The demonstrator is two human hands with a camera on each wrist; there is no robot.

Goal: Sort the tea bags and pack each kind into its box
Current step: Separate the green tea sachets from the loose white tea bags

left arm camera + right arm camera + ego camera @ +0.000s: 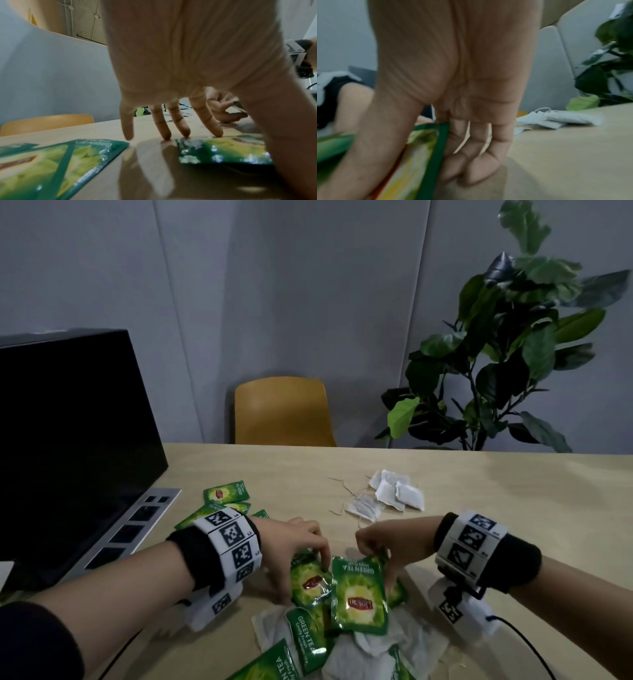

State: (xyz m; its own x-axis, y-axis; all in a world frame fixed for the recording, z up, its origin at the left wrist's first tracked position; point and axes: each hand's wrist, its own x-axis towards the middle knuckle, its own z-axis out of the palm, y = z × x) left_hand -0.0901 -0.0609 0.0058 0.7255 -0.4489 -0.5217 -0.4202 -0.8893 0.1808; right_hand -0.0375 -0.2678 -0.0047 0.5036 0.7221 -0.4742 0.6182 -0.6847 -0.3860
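My right hand [376,539] pinches a green tea sachet [359,597] by its upper end, thumb on one face and curled fingers [471,155] behind the sachet [412,169]. Beside it, my left hand [301,542] spans another green sachet [310,583]; its straight fingertips [178,121] touch the far edge of that sachet [223,150] and the thumb sits at the near edge. More green sachets [308,642] and white paper tea bags [370,655] lie mixed in front of me. I cannot make out a tea box in any view.
A pile of white tea bags [397,493] with strings lies mid-table, and several green sachets [226,491] sit at the left. A black screen [68,422] and grey socket panel [137,525] fill the left side. Behind the wooden table [513,508] are a yellow chair [282,412] and a plant [496,354].
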